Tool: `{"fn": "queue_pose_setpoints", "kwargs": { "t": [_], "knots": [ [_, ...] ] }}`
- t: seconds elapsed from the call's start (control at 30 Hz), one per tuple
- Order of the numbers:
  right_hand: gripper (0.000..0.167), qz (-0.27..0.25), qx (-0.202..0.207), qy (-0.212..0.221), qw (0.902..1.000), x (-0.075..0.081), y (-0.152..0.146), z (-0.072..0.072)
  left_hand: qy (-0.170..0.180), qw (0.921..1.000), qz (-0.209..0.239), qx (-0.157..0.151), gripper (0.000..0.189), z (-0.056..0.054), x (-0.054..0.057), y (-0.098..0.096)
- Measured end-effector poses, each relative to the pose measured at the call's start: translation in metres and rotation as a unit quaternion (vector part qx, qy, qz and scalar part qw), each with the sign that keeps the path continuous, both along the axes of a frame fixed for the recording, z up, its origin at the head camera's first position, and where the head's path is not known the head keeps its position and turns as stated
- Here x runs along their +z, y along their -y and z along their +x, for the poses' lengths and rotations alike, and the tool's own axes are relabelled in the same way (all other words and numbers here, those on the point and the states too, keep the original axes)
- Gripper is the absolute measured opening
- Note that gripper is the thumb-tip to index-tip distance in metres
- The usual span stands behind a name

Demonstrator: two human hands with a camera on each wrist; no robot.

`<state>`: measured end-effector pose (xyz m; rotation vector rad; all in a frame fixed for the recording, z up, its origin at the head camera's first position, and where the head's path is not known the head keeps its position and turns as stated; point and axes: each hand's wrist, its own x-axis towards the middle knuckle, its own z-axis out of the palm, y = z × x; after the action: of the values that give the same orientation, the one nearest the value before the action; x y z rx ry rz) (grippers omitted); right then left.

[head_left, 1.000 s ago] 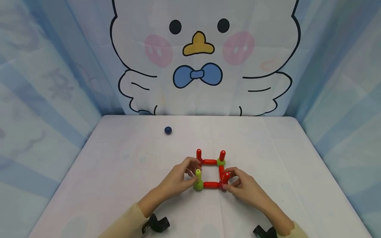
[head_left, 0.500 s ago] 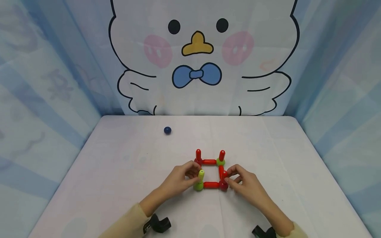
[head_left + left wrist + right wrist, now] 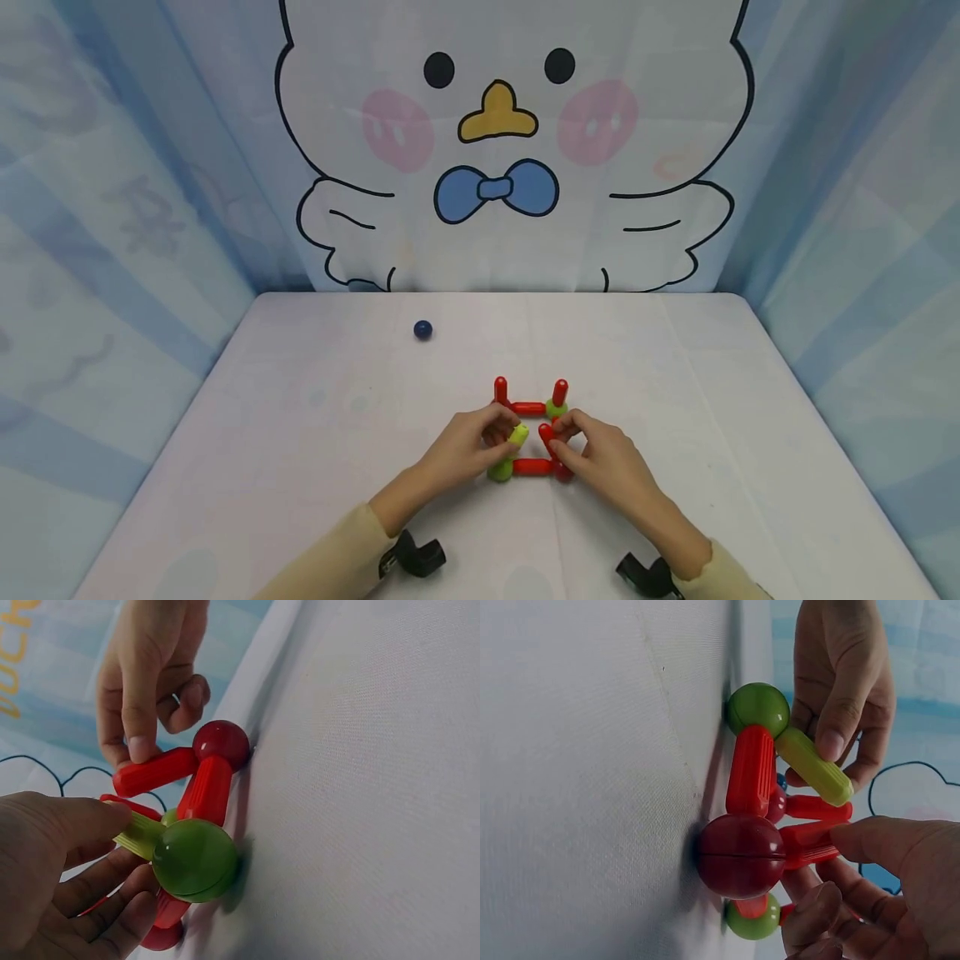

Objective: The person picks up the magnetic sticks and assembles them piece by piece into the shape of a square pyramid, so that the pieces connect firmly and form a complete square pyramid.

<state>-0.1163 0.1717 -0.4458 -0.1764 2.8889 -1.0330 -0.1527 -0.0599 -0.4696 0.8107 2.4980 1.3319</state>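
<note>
A square frame of red rods and ball joints rests on the table, with a red front rod and a red back rod. At its front left corner, my left hand pinches a yellow-green rod that rises from a green ball and leans inward. Opposite, my right hand pinches a red rod fixed to a dark red ball; this rod leans left. Two other red rods stand up at the back corners. In the head view my left hand covers the frame's left side.
A small dark blue ball lies near the far edge of the white table. Behind the table hangs a printed cloth. Black wrist cameras hang below both wrists, close to the tabletop.
Both hands have moved inward. The yellow-green rod has tipped from upright toward the right, and the front right red rod now leans left. The frame's base has stayed put.
</note>
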Motion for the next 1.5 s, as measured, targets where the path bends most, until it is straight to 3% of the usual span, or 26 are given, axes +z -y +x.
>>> {"fn": "queue_pose_setpoints", "kwargs": {
  "t": [0.2, 0.3, 0.37, 0.47, 0.53, 0.6, 0.73, 0.97, 1.27, 1.5],
  "knots": [
    [0.017, 0.000, 0.002, 0.008, 1.0000, -0.001, 0.000, -0.001, 0.000, 1.0000, -0.003, 0.007, 0.026, 0.000, -0.001, -0.001],
    [0.017, -0.014, -0.009, 0.016, 0.9997, -0.002, -0.004, -0.004, -0.031, 0.9990, 0.018, 0.027, 0.020, -0.001, -0.001, 0.001],
    [0.016, -0.030, -0.027, 0.011, 0.9991, -0.002, -0.008, -0.007, -0.074, 0.9945, 0.039, 0.062, 0.015, -0.004, -0.001, 0.003],
    [0.015, -0.058, -0.058, -0.008, 0.9966, -0.003, -0.016, -0.015, -0.128, 0.9803, 0.062, 0.138, 0.015, -0.011, -0.001, 0.005],
    [0.018, -0.070, -0.073, -0.018, 0.9947, -0.004, -0.019, -0.021, -0.137, 0.9732, 0.062, 0.174, 0.022, -0.017, -0.002, 0.006],
    [0.025, -0.075, -0.080, -0.023, 0.9937, -0.005, -0.022, -0.026, -0.125, 0.9724, 0.050, 0.191, 0.030, -0.022, -0.004, 0.006],
    [0.037, -0.073, -0.074, -0.026, 0.9943, -0.008, -0.022, -0.034, -0.111, 0.9759, 0.019, 0.186, 0.032, -0.026, -0.007, 0.004],
    [0.033, -0.068, -0.066, -0.034, 0.9949, -0.010, -0.012, -0.043, -0.120, 0.9756, 0.008, 0.184, 0.027, -0.029, -0.008, -0.001],
    [0.024, -0.062, -0.036, -0.059, 0.9957, -0.011, -0.009, -0.042, -0.156, 0.9796, -0.012, 0.127, 0.023, -0.030, -0.008, -0.007],
    [0.023, -0.037, 0.015, -0.117, 0.9923, -0.019, -0.009, -0.033, -0.206, 0.9737, -0.042, 0.088, 0.023, -0.024, -0.011, -0.008]
  ]
}}
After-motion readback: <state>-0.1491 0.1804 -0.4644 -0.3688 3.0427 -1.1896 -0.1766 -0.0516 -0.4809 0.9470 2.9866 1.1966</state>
